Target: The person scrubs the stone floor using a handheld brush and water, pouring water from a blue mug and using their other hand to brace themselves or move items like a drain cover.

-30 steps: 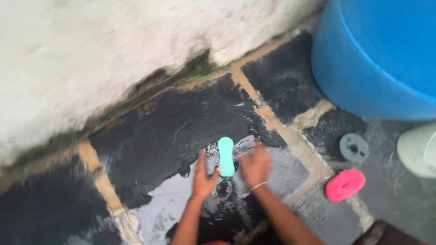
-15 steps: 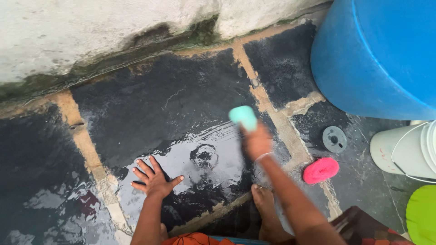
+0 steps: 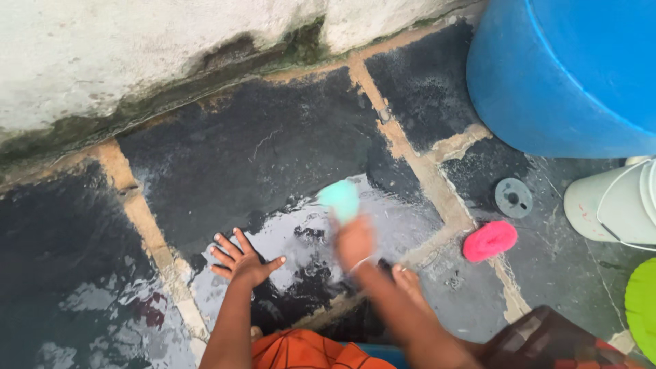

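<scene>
Filling the twelve o'clock edge of the head view, a rough whitish wall (image 3: pixel 137 48) meets the ground along a mossy green seam. Below it spreads a wet floor (image 3: pixel 260 150) of dark slabs split by sandy joints, with a pool of water shining near the centre. At two o'clock stands a big blue barrel (image 3: pixel 567 68). A white bucket (image 3: pixel 611 205) with a wire handle sits at three o'clock, and a lime-green lid (image 3: pixel 644 301) shows at four o'clock on the frame edge. Orange cloth (image 3: pixel 307 352) lies at six o'clock, beside a dark patterned cloth (image 3: pixel 547 342) at five o'clock. A bare foot (image 3: pixel 410 283) rests on the slab by the right forearm.

The left hand (image 3: pixel 242 260), at seven o'clock from the centre, lies flat on the wet slab with its fingers spread wide, holding nothing. The right hand (image 3: pixel 355 239), motion-blurred just below centre, is closed round the lower end of a turquoise scrubbing brush (image 3: pixel 339 199), which hangs over the puddle. A pink scrubber (image 3: pixel 490 240) lies on the floor at four o'clock, near a small grey round disc (image 3: pixel 514 198).
</scene>
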